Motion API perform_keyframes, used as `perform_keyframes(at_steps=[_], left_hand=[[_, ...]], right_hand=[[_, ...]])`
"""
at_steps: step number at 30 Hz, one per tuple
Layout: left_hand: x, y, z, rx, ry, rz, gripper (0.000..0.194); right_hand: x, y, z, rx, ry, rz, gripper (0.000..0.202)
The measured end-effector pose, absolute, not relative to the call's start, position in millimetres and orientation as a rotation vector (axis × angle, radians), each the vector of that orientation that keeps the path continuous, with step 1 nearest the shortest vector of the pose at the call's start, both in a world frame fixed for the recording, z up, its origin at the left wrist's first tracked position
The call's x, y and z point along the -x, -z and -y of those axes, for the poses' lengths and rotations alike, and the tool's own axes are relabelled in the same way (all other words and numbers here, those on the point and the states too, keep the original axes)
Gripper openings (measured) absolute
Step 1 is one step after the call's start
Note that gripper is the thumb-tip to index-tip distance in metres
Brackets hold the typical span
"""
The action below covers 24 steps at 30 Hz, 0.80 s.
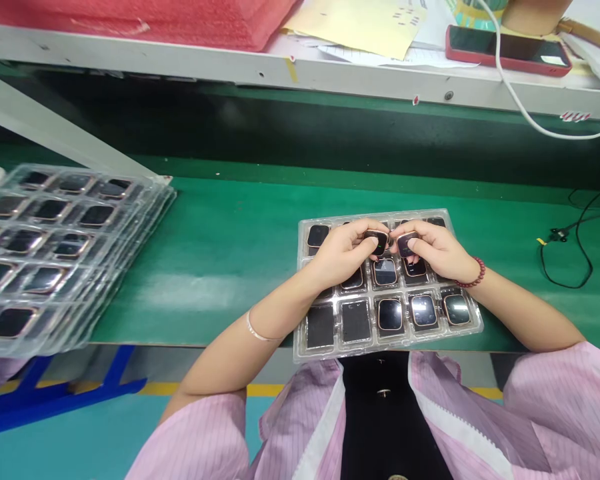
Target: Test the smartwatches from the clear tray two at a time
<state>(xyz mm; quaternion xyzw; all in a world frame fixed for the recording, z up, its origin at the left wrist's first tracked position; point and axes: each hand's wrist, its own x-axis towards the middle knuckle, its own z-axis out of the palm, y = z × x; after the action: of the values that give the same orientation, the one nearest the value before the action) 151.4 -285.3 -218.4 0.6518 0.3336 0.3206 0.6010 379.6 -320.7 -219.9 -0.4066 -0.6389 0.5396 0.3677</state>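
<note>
My left hand (347, 252) pinches a square smartwatch face (379, 244) with a dark screen and gold rim; a small green mark shows on it. Closed on a similar watch face (405, 244) is my right hand (437, 250). Both are held side by side over the far half of a clear plastic tray (325, 357). Several more watch faces lie in the tray's pockets, such as one watch face (390, 315) in the near row. Two pockets at the near left hold only dark lining (356, 321). My hands hide part of the tray.
A stack of clear trays (130, 247) with more watch faces stands on the green table (220, 267) at left. A black cable (587, 267) lies at right. A shelf above carries a red-cased phone (510, 50), papers (360, 27) and a hanging white cable (510, 87).
</note>
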Motion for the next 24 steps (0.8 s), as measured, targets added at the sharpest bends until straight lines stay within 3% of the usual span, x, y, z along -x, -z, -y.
perform_keyframes(at_steps=[7, 10, 24], left_hand=[[-151.3, 222.3, 283.8, -1.576, -0.859, -0.827, 0.032], [-151.1, 221.3, 283.1, -1.528, -0.897, -0.801, 0.025], [-150.9, 222.1, 283.5, -1.561, -0.884, -0.776, 0.029]], right_hand=[[-381.7, 221.2, 319.7, 0.995, -1.278, 1.752, 0.042], [-381.4, 223.0, 320.0, 0.99, -1.284, 1.768, 0.043], [-380.9, 222.2, 321.3, 0.996, -1.292, 1.747, 0.041]])
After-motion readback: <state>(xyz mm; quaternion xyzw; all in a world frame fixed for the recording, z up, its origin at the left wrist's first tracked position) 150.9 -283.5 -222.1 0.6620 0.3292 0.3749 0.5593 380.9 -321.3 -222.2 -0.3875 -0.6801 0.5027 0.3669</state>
